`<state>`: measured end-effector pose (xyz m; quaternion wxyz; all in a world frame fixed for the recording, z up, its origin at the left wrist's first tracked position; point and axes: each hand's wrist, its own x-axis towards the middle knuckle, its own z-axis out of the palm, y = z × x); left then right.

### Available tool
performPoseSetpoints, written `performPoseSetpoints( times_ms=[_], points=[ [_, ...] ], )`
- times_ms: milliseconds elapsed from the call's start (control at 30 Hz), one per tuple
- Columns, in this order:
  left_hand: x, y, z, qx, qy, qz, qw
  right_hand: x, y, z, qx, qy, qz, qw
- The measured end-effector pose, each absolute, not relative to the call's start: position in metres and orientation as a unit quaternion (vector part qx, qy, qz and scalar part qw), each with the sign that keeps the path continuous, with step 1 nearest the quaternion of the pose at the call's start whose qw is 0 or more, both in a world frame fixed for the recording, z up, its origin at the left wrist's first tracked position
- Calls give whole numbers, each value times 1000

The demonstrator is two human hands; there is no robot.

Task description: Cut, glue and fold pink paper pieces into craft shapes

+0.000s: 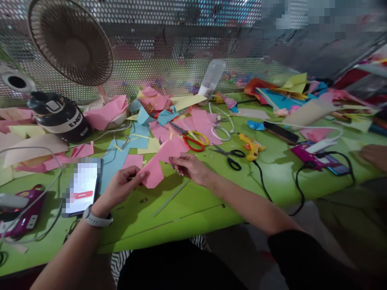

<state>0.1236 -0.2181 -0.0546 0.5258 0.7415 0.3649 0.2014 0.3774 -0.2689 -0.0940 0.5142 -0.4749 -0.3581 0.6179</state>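
Note:
A cut sheet of pink paper (155, 166) with a notched lower edge is held up above the green table. My left hand (125, 183) pinches its lower left corner between thumb and fingers. At the paper's right side, the fingers of my right hand (192, 167) are closed on its edge. Something small and dark shows under those right fingertips, too small to name. Just beyond the paper lie scissors with red and yellow handles (195, 141). Black scissors (231, 155) rest to the right of my right hand. Below the hands is a thin pale strip (171, 197).
A lit phone (81, 187) lies left, near a black bottle (60, 117) and a fan (71, 44). Right are a yellow glue gun (250, 146) with its cord and a purple power strip (311, 157). Paper scraps cover the back. Another person's hand (375, 156) is at the right edge.

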Motion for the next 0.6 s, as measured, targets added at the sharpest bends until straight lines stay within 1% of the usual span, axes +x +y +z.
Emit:
performPoseSetpoints(
  times_ms=[167, 300, 400, 600],
  points=[
    [118, -213, -64, 632, 329, 261, 652, 375, -268, -89, -433, -278, 640, 571],
    [122, -212, -73, 538, 353, 272, 715, 373, -268, -87, -385, -197, 676, 596],
    [127, -217, -71, 503, 361, 270, 737, 370, -267, -90, -410, -205, 663, 591],
    [133, -222, -66, 427, 367, 364, 742, 363, -268, -95, -461, -217, 627, 590]
  ],
)
